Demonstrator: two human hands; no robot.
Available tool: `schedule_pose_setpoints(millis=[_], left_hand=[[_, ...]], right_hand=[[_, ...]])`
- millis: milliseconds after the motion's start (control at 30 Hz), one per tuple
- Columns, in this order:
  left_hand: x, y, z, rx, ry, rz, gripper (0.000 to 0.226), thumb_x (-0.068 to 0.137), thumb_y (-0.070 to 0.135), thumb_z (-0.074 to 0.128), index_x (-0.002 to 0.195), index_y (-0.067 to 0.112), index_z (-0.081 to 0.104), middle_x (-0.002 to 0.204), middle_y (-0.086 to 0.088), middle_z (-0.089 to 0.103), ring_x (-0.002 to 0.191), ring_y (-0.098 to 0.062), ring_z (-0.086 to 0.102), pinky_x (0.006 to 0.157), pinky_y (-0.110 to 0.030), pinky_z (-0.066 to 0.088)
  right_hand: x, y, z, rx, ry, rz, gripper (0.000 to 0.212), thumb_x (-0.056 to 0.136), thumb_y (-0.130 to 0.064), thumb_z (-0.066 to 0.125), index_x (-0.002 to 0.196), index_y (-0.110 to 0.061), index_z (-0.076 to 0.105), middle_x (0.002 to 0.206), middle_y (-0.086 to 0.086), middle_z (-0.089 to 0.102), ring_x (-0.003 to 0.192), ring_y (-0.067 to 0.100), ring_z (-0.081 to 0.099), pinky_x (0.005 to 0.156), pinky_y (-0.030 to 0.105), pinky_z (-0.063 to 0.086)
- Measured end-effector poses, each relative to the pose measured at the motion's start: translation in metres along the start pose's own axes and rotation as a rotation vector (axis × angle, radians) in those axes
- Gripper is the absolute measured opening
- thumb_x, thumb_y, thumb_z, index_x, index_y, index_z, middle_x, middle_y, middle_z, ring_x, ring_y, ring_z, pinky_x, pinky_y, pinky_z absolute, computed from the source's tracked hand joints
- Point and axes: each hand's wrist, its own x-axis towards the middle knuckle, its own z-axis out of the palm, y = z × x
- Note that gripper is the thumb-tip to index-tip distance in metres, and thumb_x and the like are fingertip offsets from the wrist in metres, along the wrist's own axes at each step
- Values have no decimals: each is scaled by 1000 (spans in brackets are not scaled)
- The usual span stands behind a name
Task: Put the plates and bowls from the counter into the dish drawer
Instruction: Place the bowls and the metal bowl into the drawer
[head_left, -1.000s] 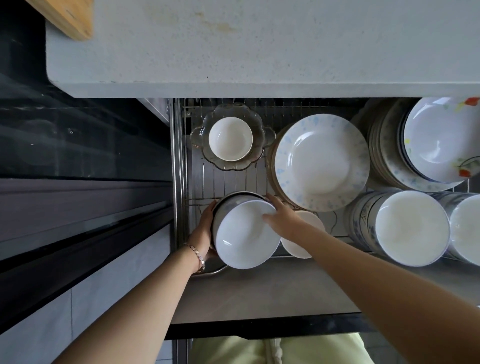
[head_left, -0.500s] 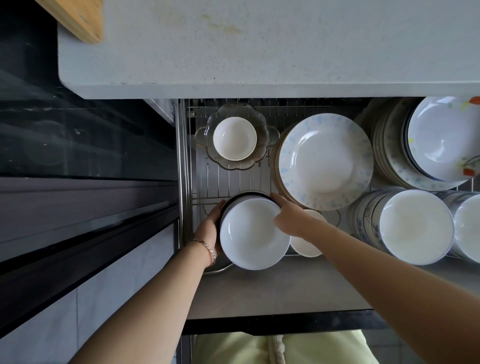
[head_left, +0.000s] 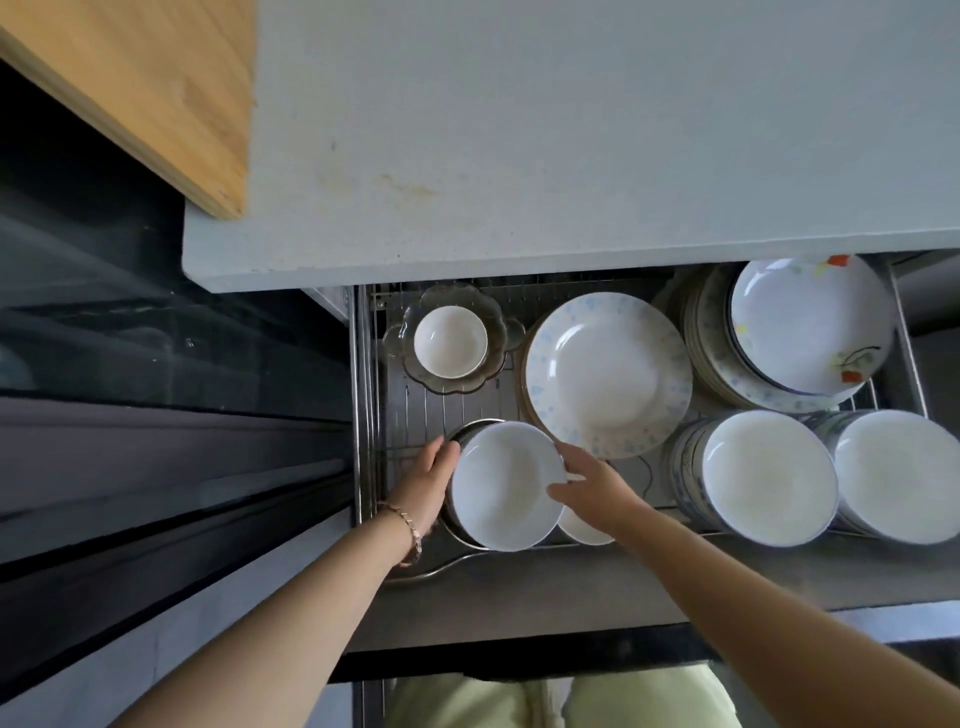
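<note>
A white bowl (head_left: 506, 486) sits on top of a dark-rimmed stack at the front left of the open dish drawer (head_left: 410, 415). My left hand (head_left: 428, 483) cups the bowl's left side, thumb at its rim. At the bowl's right rim is my right hand (head_left: 595, 488), fingers spread, with the thumb tip just over the edge. A small white dish (head_left: 582, 529) lies partly hidden under my right hand.
The drawer also holds a glass dish with a small white bowl (head_left: 451, 340), a blue-speckled plate stack (head_left: 608, 374), a flowered plate stack (head_left: 810, 322) and two bowl stacks (head_left: 769, 475) (head_left: 898, 473). The grey counter (head_left: 571, 130) overhangs the drawer's back; a wooden board (head_left: 145, 88) lies at its left.
The bowl has settled onto the stack. My right hand's fingers have loosened and spread off the rim. The view has tilted up, showing more of the counter.
</note>
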Motion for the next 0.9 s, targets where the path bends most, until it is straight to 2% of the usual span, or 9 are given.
schedule_pose_setpoints(millis=[67,167,267,400,500,567,633,733,900], left_hand=[[-2,4,8,45,36,-23,42,99,37,26,131,16,44,119,-10,48,102,-22,44,92,-39,41],[-1,4,15,-9,79,-64,31,99,39,27,111,18,46,106,-8,48,97,-23,46,97,-38,45],[5,-6,15,-10,86,-40,32,98,42,29,122,24,43,111,-6,47,99,-24,48,88,-37,42],[16,-25,4,20,99,-42,47,96,49,31,141,36,29,141,-3,43,123,-30,48,98,-51,46],[21,-38,-5,-233,58,-176,49,85,60,44,129,39,42,138,-5,48,120,-31,52,97,-58,43],[27,-48,-8,-418,13,-283,70,66,64,50,130,36,45,134,-7,53,117,-32,54,93,-57,44],[33,-55,-10,-530,-12,-323,72,65,62,53,131,33,48,127,-8,58,113,-31,56,89,-52,47],[38,-58,-7,-651,-34,-277,49,87,52,44,127,24,51,105,-10,62,91,-27,59,79,-40,48],[40,-54,4,-656,-70,-210,57,80,50,50,127,18,50,104,-12,61,87,-25,59,78,-35,48]], right_hand=[[1,2,2,-66,31,-35,47,88,-9,55,134,-17,49,128,5,57,106,18,53,82,18,40],[7,5,8,-130,43,-55,39,88,-12,56,127,-10,54,123,7,58,95,14,51,61,11,45],[18,7,15,-128,47,-56,39,88,-18,56,126,-12,54,124,11,59,98,19,54,83,28,45],[35,3,23,-113,-21,21,57,85,-17,59,137,-12,37,138,11,43,123,28,46,100,34,39],[44,1,33,143,-173,110,83,83,-6,62,149,-15,12,148,12,32,131,31,40,99,33,39],[52,2,37,232,-243,136,87,84,-3,61,151,-16,7,150,12,31,132,31,39,104,35,38],[56,2,36,237,-254,128,85,83,-4,61,151,-14,11,149,10,33,131,29,41,103,34,38],[52,-3,31,154,-272,119,94,68,-17,66,150,-16,18,142,8,41,126,27,44,104,34,39],[39,-12,16,67,-263,38,82,58,-19,52,139,-17,37,118,5,51,109,21,48,80,20,39]])
